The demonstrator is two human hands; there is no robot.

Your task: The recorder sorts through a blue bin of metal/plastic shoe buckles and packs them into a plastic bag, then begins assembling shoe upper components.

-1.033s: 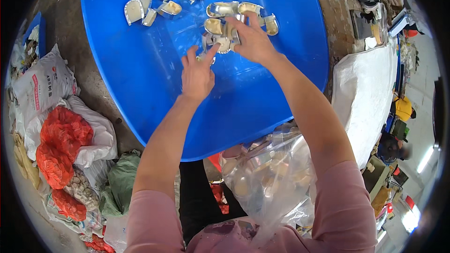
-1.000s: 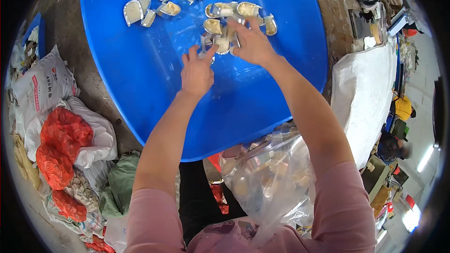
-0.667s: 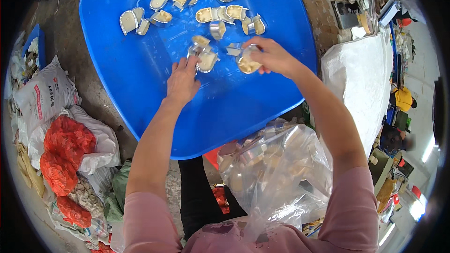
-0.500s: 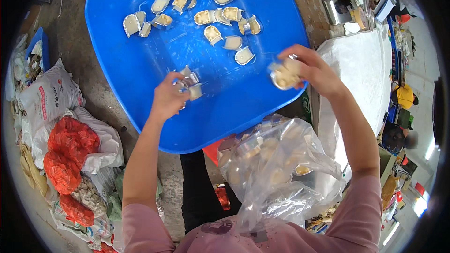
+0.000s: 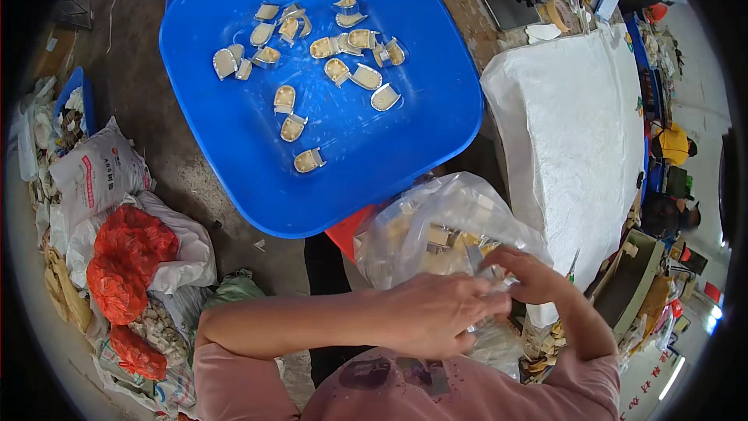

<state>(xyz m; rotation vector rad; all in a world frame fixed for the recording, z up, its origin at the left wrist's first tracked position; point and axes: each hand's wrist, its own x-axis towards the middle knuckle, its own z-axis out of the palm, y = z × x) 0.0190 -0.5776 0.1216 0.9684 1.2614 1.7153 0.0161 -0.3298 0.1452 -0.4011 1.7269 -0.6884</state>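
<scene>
A blue plastic tub [image 5: 312, 203] holds several small U-shaped cream pieces with shiny silver rims, including a single piece [image 5: 309, 160] at its near side. Below it is a clear plastic bag [image 5: 389, 230] filled with more such pieces. My left hand [image 5: 440, 316] reaches across to the right over the bag, its fingers stretched out and apart, slightly blurred. Facing it at the bag's right side, my right hand [image 5: 534, 274] has curled fingers closed around something shiny that I cannot make out. Both hands' fingertips are close together, partly covering the bag's opening.
A white-covered surface [image 5: 576, 148] runs along the right, with a dark flat object [image 5: 510, 12] beyond it. At the left lie red plastic bags [image 5: 128, 249] and a white printed sack [image 5: 97, 168] on the concrete floor. Part of a red object [image 5: 343, 231] shows under the tub.
Both hands have moved from the tub back to the bag, the left crossing over to the right. The pieces they carried are gone from view; several more pieces lie in the tub's near left part.
</scene>
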